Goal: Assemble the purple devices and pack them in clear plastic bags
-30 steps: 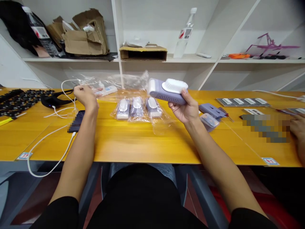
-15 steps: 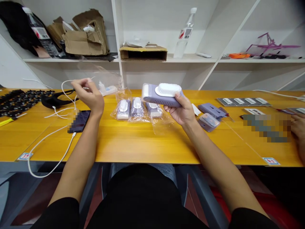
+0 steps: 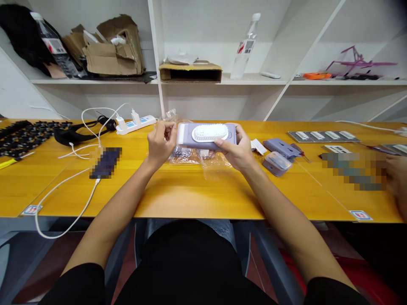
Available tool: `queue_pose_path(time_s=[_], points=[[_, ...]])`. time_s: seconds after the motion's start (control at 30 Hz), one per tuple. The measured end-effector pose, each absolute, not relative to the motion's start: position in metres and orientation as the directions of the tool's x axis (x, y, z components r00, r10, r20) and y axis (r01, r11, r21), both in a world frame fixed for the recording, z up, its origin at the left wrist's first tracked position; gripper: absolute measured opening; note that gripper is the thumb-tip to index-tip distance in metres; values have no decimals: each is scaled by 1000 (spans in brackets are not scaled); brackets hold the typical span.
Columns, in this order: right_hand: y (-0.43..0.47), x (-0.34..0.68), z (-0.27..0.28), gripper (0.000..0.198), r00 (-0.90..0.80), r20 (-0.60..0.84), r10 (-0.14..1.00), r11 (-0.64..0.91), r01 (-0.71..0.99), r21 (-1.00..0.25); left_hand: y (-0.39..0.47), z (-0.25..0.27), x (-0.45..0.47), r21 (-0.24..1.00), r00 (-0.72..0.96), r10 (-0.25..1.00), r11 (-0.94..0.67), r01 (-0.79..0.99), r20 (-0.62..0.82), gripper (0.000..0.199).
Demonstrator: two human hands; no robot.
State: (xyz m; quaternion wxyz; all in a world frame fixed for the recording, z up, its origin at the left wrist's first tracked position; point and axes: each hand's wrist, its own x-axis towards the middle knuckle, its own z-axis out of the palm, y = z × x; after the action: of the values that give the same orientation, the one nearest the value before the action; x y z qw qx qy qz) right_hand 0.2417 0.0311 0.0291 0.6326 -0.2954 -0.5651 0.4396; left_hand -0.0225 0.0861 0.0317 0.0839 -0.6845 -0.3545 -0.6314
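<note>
My right hand [image 3: 240, 148] grips the right end of a lavender box with a white bristled brush [image 3: 210, 132] on its face, thumb on the front. The box is held level above the table. At its left end, my left hand [image 3: 161, 143] has its fingers curled in a pinch; what they hold, if anything, is hidden. Below and behind the box, clear plastic wrapping [image 3: 219, 167] lies on the table, with similar wrapped boxes mostly covered by my hands and the held box.
Right of my hands lie a perforated lavender part [image 3: 281, 148] and a small lidded container [image 3: 277, 164]. A phone [image 3: 105, 163] with a white cable and a power strip [image 3: 136, 124] are on the left. Another person's hand [image 3: 396, 173] is at the far right. Shelves stand behind.
My left hand has moved right and down to the box's left end; the clear film near it has left the raised position. The box has shifted slightly and turned more level in my right hand.
</note>
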Motion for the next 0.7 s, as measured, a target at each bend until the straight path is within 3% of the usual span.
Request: queue_pose_path(time_s=[0.27, 0.43, 0.6, 0.7], points=[[36, 235, 17, 78, 94, 483, 870, 492, -124, -862, 80, 27, -16, 332, 38, 409, -788, 518, 912, 15], [33, 220, 9, 89, 167, 495, 853, 510, -63, -858, 70, 18, -2, 360, 119, 463, -804, 473, 878, 15], [30, 202, -3, 95, 215, 549, 808, 548, 67, -834, 58, 12, 10, 322, 135, 414, -841, 434, 900, 22], [30, 193, -11, 92, 232, 589, 774, 584, 97, -806, 54, 6, 17, 200, 167, 286, -895, 398, 944, 19]])
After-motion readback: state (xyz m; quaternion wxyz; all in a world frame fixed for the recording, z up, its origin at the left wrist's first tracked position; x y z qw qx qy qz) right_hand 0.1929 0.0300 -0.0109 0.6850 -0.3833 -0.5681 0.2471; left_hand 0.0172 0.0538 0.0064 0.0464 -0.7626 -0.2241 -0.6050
